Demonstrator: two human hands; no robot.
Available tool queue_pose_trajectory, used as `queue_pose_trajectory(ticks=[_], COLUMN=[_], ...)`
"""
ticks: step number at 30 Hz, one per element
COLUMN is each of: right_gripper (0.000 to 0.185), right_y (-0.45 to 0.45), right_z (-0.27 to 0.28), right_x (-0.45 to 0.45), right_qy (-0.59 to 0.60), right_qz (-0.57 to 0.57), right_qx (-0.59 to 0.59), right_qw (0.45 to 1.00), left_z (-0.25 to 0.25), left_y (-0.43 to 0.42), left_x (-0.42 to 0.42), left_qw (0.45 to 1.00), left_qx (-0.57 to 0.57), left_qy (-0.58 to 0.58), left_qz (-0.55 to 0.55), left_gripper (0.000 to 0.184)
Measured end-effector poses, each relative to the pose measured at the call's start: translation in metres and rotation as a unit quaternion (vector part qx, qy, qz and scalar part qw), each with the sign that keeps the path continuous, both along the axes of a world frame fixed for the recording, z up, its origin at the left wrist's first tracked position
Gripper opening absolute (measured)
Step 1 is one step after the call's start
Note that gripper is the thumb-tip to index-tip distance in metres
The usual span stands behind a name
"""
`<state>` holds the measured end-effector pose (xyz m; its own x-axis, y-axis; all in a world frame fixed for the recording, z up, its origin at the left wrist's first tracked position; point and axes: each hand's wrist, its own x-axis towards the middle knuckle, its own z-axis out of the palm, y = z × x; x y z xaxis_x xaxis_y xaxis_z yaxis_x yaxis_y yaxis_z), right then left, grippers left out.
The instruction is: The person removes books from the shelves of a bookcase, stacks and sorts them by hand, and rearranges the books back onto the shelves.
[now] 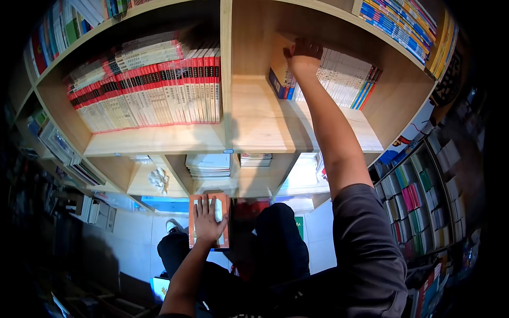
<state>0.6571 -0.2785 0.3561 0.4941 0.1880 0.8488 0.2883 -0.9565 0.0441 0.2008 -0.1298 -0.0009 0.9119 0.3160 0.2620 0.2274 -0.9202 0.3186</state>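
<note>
My left hand (pixel 209 218) lies flat with fingers spread on the orange cover of a book (pixel 222 237), which sits low in front of me, near my knees. Whether more books lie under it I cannot tell. My right hand (pixel 306 57) reaches up into the upper right compartment. It rests over the top of a row of upright books (pixel 339 77), near the row's left end, with the thumb apart from the fingers. White spines fill most of that row, with a few coloured ones at its right end. The hand covers part of the books' tops.
A wooden bookshelf (pixel 227 79) stands before me. Its left compartment holds red-and-white books (pixel 159 95). Lower down are a paper stack (pixel 208 166) and crumpled white plastic (pixel 158 180). Another book rack (pixel 419 201) stands at the right, and my knee (pixel 281 233) is close to the shelf.
</note>
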Motion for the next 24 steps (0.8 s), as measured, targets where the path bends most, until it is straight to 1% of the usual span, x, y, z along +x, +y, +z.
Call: queue_pose_trajectory(ticks=[2, 3, 5, 6, 8, 11, 12, 14, 17, 18, 19, 20, 21, 23, 24], right_gripper=[0.046, 0.046, 0.041, 0.041, 0.04, 0.04, 0.04, 0.04, 0.044, 0.044, 0.045, 0.047, 0.047, 0.046, 0.043], right_y=[0.001, 0.002, 0.002, 0.005, 0.014, 0.026, 0.029, 0.038, 0.043, 0.04, 0.035, 0.031, 0.024, 0.008, 0.006], right_z=[-0.005, -0.004, 0.002, 0.004, 0.008, 0.017, 0.014, 0.004, -0.003, 0.006, 0.023, 0.035, 0.033, 0.019, 0.016], right_x=[0.005, 0.002, -0.005, -0.008, -0.013, -0.034, -0.03, -0.024, -0.003, -0.007, -0.014, -0.023, -0.019, -0.004, -0.01], right_qy=[-0.109, -0.108, -0.128, -0.129, -0.021, -0.01, -0.011, -0.065, -0.096, -0.096, 0.005, 0.106, 0.103, -0.005, -0.097], right_qz=[0.009, 0.01, 0.053, 0.055, 0.068, 0.05, 0.051, 0.096, 0.096, 0.095, 0.037, -0.022, -0.024, -0.036, -0.035], right_qx=[0.007, 0.007, -0.016, -0.016, -0.026, -0.053, -0.05, -0.029, -0.017, -0.017, -0.028, -0.039, -0.04, -0.007, -0.014], right_qw=[0.994, 0.994, 0.99, 0.99, 0.997, 0.997, 0.997, 0.993, 0.991, 0.991, 0.999, 0.993, 0.994, 0.999, 0.995], left_z=[0.0, 0.001, 0.002, 0.003, 0.004, 0.004, 0.003, 0.001, 0.003, 0.004, 0.004, 0.004, 0.004, 0.006, 0.006], left_y=[0.0, 0.001, 0.002, 0.001, 0.0, 0.0, 0.001, 0.003, 0.004, 0.005, 0.005, 0.006, 0.007, 0.007, 0.007], left_x=[0.0, 0.001, 0.001, 0.001, 0.002, 0.001, 0.0, -0.002, -0.005, -0.005, -0.006, -0.006, -0.005, -0.005, -0.004], left_qw=[1.0, 1.0, 1.0, 1.0, 1.0, 0.999, 0.999, 0.999, 1.0, 1.0, 1.0, 1.0, 0.999, 0.999, 0.999], left_qx=[-0.001, -0.001, 0.0, -0.001, -0.005, 0.003, 0.01, 0.007, 0.0, -0.005, -0.005, -0.009, -0.014, -0.013, -0.011], left_qy=[0.009, 0.014, 0.018, 0.022, 0.027, 0.034, 0.036, 0.03, 0.024, 0.023, 0.023, 0.027, 0.031, 0.03, 0.031], left_qz=[0.002, 0.003, 0.004, 0.004, 0.006, 0.007, 0.008, 0.007, 0.005, 0.005, 0.004, 0.008, 0.012, 0.013, 0.013], left_gripper=[0.082, 0.082, 0.082, 0.081, 0.081, 0.082, 0.082, 0.082, 0.082, 0.082, 0.082, 0.082, 0.081, 0.081, 0.081])
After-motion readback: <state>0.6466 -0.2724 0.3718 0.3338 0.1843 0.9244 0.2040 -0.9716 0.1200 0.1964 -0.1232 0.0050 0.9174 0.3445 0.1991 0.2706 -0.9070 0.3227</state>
